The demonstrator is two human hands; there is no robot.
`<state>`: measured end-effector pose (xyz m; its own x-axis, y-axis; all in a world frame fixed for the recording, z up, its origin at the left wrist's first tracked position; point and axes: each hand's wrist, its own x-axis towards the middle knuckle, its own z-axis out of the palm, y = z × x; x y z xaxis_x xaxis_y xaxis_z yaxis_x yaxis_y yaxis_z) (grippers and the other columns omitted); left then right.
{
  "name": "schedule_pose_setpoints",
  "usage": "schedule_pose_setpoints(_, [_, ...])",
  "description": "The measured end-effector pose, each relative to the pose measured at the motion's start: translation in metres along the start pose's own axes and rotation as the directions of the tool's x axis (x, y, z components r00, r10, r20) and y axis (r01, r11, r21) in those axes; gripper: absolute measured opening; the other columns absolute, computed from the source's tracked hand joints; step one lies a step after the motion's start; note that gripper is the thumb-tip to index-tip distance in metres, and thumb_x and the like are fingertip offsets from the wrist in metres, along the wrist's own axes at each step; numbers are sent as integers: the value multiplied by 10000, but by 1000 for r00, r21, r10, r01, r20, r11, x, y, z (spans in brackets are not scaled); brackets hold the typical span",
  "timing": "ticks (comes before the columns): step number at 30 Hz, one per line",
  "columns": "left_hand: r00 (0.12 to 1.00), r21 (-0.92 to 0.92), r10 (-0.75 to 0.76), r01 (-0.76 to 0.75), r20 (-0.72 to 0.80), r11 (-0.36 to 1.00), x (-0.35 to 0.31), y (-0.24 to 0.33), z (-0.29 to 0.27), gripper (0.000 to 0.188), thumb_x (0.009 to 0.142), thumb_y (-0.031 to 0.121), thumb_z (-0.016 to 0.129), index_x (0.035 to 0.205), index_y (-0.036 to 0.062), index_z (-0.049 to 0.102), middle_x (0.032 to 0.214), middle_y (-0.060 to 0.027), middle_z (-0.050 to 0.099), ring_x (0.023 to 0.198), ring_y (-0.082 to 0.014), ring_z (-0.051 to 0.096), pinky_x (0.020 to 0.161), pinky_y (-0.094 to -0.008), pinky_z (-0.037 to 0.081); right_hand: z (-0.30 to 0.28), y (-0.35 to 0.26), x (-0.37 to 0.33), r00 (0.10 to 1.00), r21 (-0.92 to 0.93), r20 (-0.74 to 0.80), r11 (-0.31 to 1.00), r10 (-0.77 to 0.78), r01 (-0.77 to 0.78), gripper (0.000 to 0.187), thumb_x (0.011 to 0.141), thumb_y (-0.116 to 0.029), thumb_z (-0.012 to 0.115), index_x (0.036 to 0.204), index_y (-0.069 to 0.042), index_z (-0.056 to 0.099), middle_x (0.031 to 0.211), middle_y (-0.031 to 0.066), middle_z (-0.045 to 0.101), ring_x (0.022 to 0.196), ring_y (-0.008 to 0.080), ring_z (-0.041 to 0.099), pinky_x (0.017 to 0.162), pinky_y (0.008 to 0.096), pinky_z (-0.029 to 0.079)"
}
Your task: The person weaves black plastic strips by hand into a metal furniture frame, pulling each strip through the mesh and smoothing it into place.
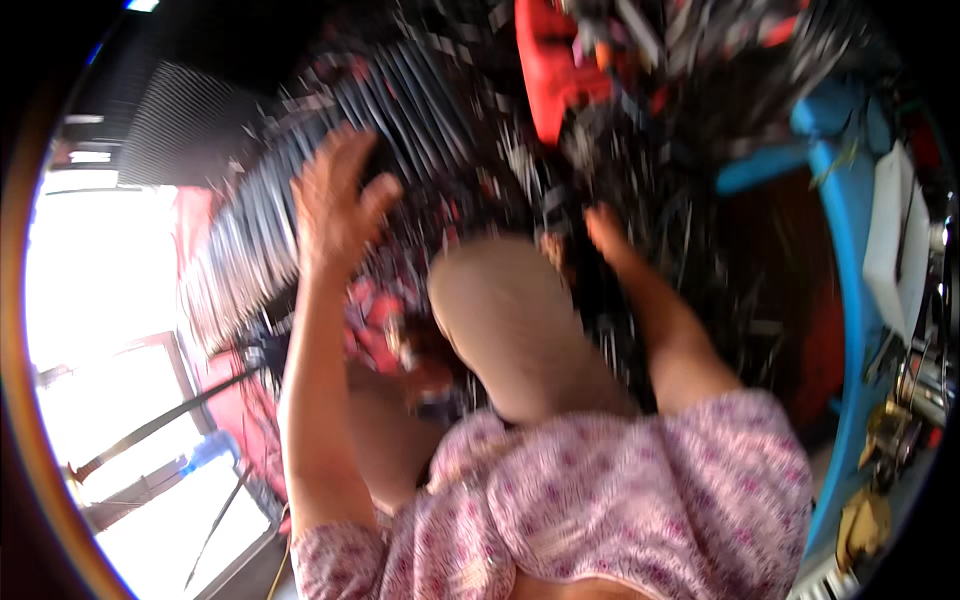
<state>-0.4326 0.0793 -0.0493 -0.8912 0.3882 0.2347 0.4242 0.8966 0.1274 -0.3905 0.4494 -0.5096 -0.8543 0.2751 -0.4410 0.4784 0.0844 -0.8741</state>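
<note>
Head view: single fisheye camera, left of a side-by-side pair, worn on the person's head. Direction: downward and forward, over the patterned top (610,490) at the lower edge and the raised knee (500,310) near centre, toward the hands, left (338,200) and right (606,232). Range: near, the top closest. Orientation: upright, unmirrored. Field: wide, from the bright opening (105,270) at left to the bowed blue frame (842,230) at right; dark curved rim. Sharpness: blurred.
</note>
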Motion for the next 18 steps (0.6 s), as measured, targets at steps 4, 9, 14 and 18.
schedule_pose_setpoints(4, [997,1,-36,36,-69,999,5,15,-30,740,838,598,590,1349,65,537,1411,-164,472,1346,-334,390,1115,-472,264,-4,-44,-46,882,-446,283,763,-376,468,221,863,-262,579,922,-49,598,710,123,574,616,260,544,535,387,437])
schedule_pose_setpoints(9, [992,1,-80,81,-99,997,-31,10,-31,672,902,557,532,1385,90,504,1443,-141,442,1357,-304,373,1126,-448,240,-67,-48,-132,673,-661,658,170,-339,731,134,759,-204,587,776,-79,632,761,156,616,737,345,614,661,451,507])
schedule_pose_setpoints(14, [988,-21,-1,-2,-154,1000,-8,22,-23,667,881,548,564,1369,96,518,1424,-134,461,1345,-307,391,1116,-455,253,-201,-41,-317,725,-689,393,341,-565,639,223,904,-216,514,754,-83,611,749,145,588,723,294,591,634,445,465])
schedule_pose_setpoints(18, [985,-32,-3,-2,-172,999,-26,17,-31,710,881,594,521,1369,79,516,1413,-152,473,1347,-310,390,1119,-457,239,-242,-49,-380,933,-750,181,570,-310,335,227,913,-226,512,742,-95,581,701,113,533,665,263,535,593,418,418])
